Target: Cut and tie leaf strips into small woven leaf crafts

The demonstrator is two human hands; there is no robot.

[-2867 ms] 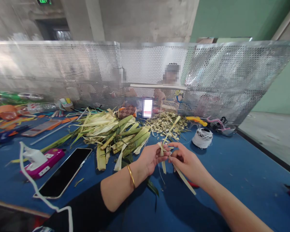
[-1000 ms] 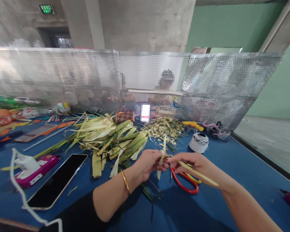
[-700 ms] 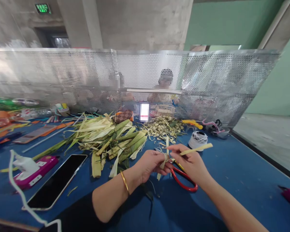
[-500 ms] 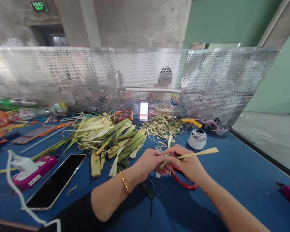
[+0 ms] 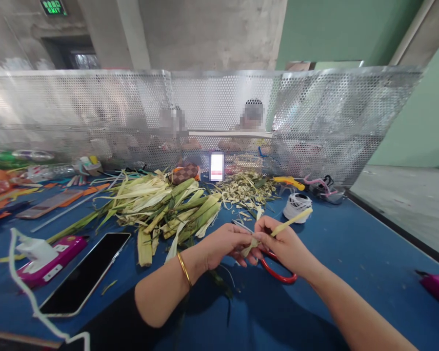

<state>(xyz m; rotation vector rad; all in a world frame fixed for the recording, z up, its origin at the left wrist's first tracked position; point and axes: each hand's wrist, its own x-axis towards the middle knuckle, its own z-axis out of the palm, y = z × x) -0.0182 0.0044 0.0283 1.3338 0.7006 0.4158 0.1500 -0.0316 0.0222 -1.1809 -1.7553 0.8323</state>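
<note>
A pale strip of corn husk (image 5: 291, 222) runs between both hands, its free end pointing up and right past my fingers. My left hand (image 5: 231, 243) pinches the strip's folded lower part with thumb and fingers. Closed on the husk from the other side, my right hand (image 5: 280, 240) meets the left fingertips. Below the hands lie scissors with red handles (image 5: 281, 276), partly covered by them; the blades poke out at the upper left. A ball of white string (image 5: 296, 208) stands behind my right hand. Left of the hands spreads a heap of green and yellow husks (image 5: 161, 209).
Husk scraps (image 5: 250, 189) are piled ahead, before a perforated metal screen (image 5: 219, 97). A black phone (image 5: 86, 275) and a purple power strip (image 5: 54, 263) with a white plug and cable lie left. A yellow tool (image 5: 289, 183) rests behind the string.
The husk strip's free end has swung upward, from nearly level to a steeper slant. My right hand has turned slightly with it, while the left still pinches near the same spot.
</note>
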